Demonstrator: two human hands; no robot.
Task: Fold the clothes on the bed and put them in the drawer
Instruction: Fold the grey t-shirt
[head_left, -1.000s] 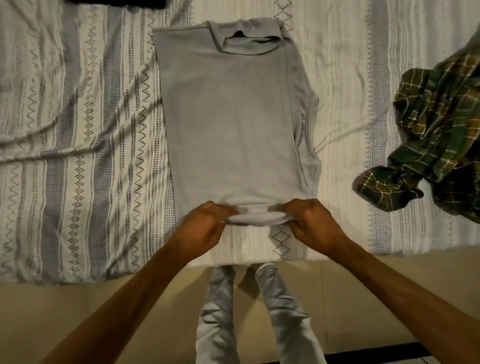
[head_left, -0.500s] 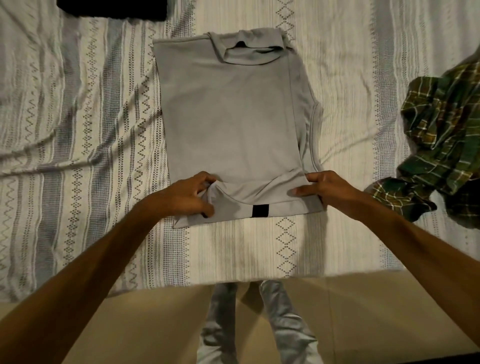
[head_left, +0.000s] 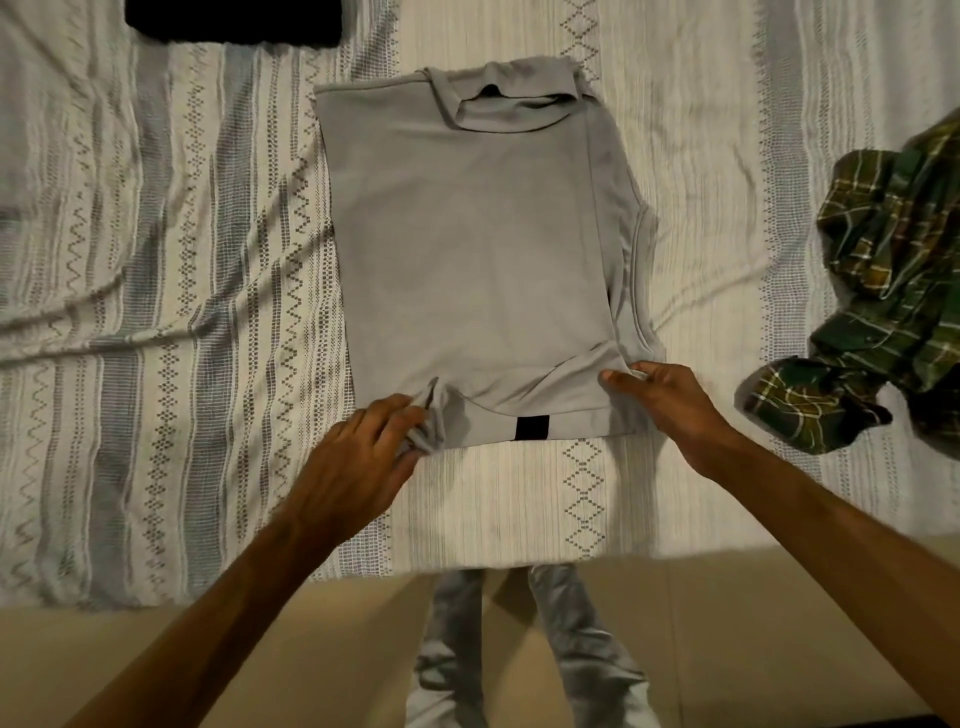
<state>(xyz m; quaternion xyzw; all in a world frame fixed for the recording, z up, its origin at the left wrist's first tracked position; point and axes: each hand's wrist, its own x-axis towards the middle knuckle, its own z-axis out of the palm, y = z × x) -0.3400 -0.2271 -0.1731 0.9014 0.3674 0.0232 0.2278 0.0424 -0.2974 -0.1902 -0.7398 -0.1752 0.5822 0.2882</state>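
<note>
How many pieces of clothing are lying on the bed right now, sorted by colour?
Grey: 1, the grey shirt, held at its hem by the left hand and right hand.
Green plaid: 1, the crumpled plaid shirt.
Black: 1, a dark item, kind unclear.
Total: 3

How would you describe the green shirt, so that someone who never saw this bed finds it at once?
Start from the striped bedspread that covers the bed. In its middle lies a flat grey shirt; look to the right of it, at the bed's right edge. There lies the green shirt, the only checked and crumpled garment, touched by neither hand.
</note>
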